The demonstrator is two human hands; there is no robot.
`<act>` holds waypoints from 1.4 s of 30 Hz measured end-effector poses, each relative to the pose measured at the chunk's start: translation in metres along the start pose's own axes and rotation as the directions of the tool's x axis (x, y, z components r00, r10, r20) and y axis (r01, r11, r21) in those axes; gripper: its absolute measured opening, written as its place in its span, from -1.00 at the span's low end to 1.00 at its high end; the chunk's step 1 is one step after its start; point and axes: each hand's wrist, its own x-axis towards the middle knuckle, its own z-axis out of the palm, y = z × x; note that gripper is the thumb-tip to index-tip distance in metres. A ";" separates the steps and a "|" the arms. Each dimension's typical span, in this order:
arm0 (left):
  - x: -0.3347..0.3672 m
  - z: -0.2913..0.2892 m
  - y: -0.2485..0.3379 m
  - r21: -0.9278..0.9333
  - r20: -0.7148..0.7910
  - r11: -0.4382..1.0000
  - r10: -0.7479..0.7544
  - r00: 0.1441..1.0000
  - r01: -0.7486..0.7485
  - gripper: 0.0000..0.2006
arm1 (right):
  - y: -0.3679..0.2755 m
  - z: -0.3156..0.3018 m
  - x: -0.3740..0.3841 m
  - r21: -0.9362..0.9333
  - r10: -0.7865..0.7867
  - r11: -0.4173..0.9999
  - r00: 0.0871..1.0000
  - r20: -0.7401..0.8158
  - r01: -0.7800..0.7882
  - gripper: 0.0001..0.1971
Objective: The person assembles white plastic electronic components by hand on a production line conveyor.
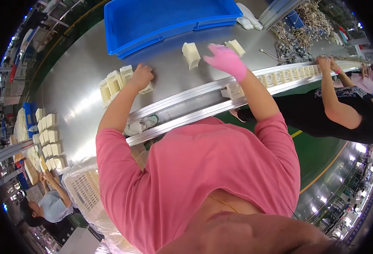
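My bare left hand [141, 77] is closed on a cream plastic housing [146, 89], mostly hidden beneath the palm. Directly left of it, several similar box-shaped housings [114, 83] stand in a close row on the metal table. My right hand [223, 60], in a pink glove, is over the table with its fingers apart and nothing visible between them. One upright cream housing [191, 56] stands just left of the glove. Another housing [235, 47] lies right behind the gloved hand, partly covered by it.
A blue tray [173, 33] sits at the far side, with white gloves [249, 17] beside it. A metal rail track [186, 106] along the near edge carries a row of housings [288, 76]. Wired parts [298, 38] are heaped far right. Co-workers work at both sides.
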 end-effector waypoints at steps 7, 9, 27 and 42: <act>0.023 -0.058 0.039 -0.471 -0.183 0.855 -0.334 0.925 0.216 -0.88 | -0.015 0.051 0.065 -0.008 0.080 0.997 0.981 0.177 -0.079 -0.55; 0.027 -0.078 0.054 -0.679 -0.167 0.669 -0.541 0.824 0.302 -0.87 | -0.022 0.053 0.067 -0.034 0.116 0.993 0.978 0.175 -0.112 -0.56; 0.037 -0.085 0.123 -0.821 0.098 -0.497 -0.608 0.788 -0.281 -0.67 | -0.077 0.030 -0.027 0.390 -0.141 0.873 0.917 -0.373 0.293 -0.66; 0.034 -0.088 0.121 -0.804 0.051 -0.522 -0.537 0.842 -0.284 -0.59 | -0.083 -0.005 -0.042 0.567 -0.261 0.762 0.950 -0.172 0.312 -0.53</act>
